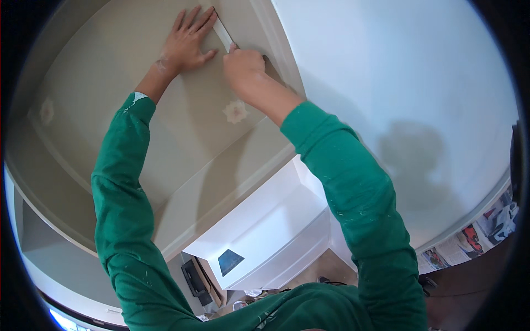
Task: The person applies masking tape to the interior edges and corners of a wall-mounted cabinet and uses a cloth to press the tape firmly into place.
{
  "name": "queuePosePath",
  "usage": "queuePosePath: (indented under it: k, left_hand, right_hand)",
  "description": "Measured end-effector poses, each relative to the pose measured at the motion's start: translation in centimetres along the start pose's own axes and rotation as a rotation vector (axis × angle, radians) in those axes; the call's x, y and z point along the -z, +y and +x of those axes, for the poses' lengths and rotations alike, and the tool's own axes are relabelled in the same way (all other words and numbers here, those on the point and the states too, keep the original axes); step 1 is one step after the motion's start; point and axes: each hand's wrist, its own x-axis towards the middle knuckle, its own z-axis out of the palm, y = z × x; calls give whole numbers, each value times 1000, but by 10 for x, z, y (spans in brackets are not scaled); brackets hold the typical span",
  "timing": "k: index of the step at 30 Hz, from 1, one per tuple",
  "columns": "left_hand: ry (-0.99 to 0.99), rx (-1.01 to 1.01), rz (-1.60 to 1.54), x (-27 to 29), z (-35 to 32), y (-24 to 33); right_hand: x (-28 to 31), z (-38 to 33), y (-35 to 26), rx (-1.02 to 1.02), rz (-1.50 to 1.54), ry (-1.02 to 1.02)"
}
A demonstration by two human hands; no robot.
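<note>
In both sleeves of green, my arms reach up to a beige panel (pixel 138 116) with two pale flower-like spots. My left hand (pixel 185 48) lies flat on it, fingers spread, the fingertips beside the far end of a pale, narrow strip. My right hand (pixel 245 69) is closed around the near end of this narrow, flat strip, a blade-like tool (pixel 222 34). A small dark part shows behind the fist, perhaps its handle; the exact kind of tool is unclear. The strip lies along the panel near its raised border (pixel 273 41).
A broad white surface (pixel 353 60) spreads to the right, with a shadow on it. Below are a white boxy recess (pixel 276 220), a dark device (pixel 196 281) and clutter on the floor. Printed sheets (pixel 469 240) lie at the lower right.
</note>
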Motion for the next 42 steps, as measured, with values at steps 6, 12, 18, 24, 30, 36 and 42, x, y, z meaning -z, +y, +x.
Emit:
queuePosePath:
  k: [6, 12, 18, 24, 30, 36, 42]
  left_hand:
    - [16, -48, 23, 9, -1, 3]
    - [82, -91, 35, 13, 2, 9]
    - [112, -108, 22, 12, 4, 9]
    - [-29, -100, 73, 0, -14, 18]
    - [-20, -126, 17, -2, -18, 31]
    - [-64, -106, -8, 8, -15, 36]
    - [-18, -138, -19, 3, -18, 36]
  right_hand:
    - [6, 3, -6, 1, -48, -96]
    - [9, 6, -3, 19, -5, -166]
    - [5, 14, -3, -11, -67, -140]
    - [13, 4, -3, 39, -35, -136]
    - [8, 0, 1, 38, -57, -105]
    - [15, -4, 3, 64, -27, -89]
    - [9, 5, -2, 59, -39, -125]
